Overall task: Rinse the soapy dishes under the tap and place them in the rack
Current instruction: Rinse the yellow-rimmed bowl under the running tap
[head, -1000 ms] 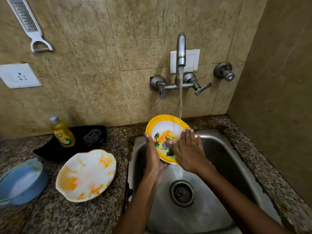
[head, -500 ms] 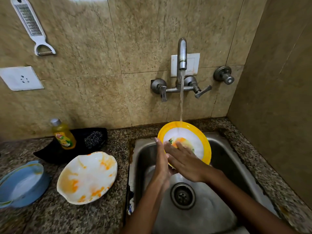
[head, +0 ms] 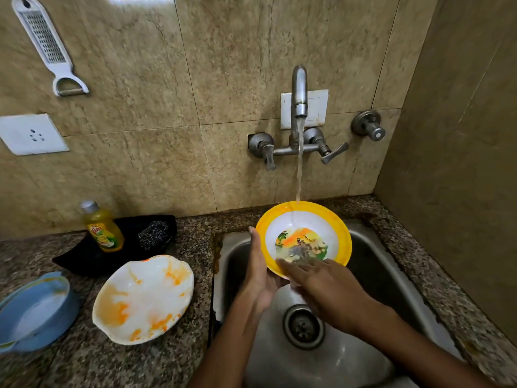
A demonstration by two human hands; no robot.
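At lower left of the frame a stained white plate [head: 143,299] lies on the bench [head: 181,357]. Centre frame, over the sink [head: 397,278], the left hand [head: 261,278] has its grip holding the tilted yellow-rimmed bowl [head: 303,238] under the tap [head: 298,96] stream; the right hand [head: 330,292] lies flat, grip wide, fingertips blurred on its lower rim

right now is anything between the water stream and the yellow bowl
Nothing visible. The stream from the tap falls straight onto the bowl's upper inside. The left hand holds the bowl's left edge, and the right hand rubs the lower rim, both below where the water lands.
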